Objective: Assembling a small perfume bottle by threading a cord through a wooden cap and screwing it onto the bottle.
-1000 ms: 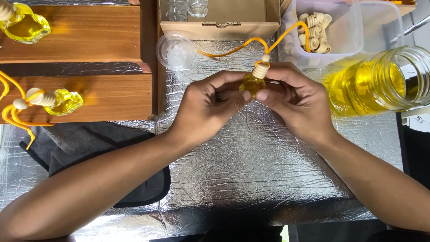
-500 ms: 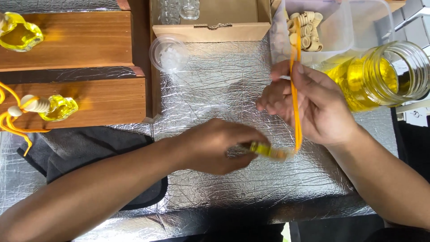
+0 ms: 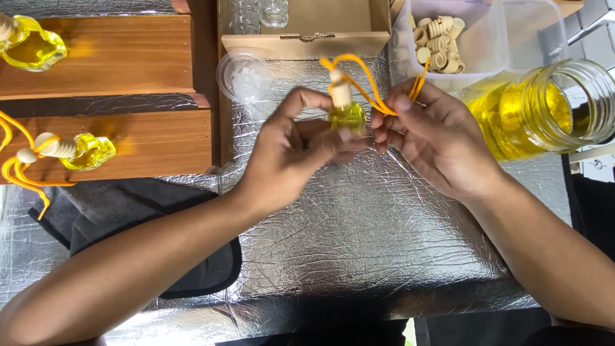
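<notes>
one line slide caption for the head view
Left hand holds a small yellow bottle while right hand pinches its orange cord.

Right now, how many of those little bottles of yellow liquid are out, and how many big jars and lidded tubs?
Small yellow-filled bottles: 3 (one held in the left hand at, two on wooden blocks)
Large glass jar of yellow liquid: 1
Clear tub of wooden caps: 1
Total: 5

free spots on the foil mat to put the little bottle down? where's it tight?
Bare silver foil mat lies between the two forearms, from below the hands to the near edge, bordered on the left by the black cloth. The far edge is crowded: wooden box, round plastic lid, tub of wooden caps, big jar of yellow liquid.
</notes>
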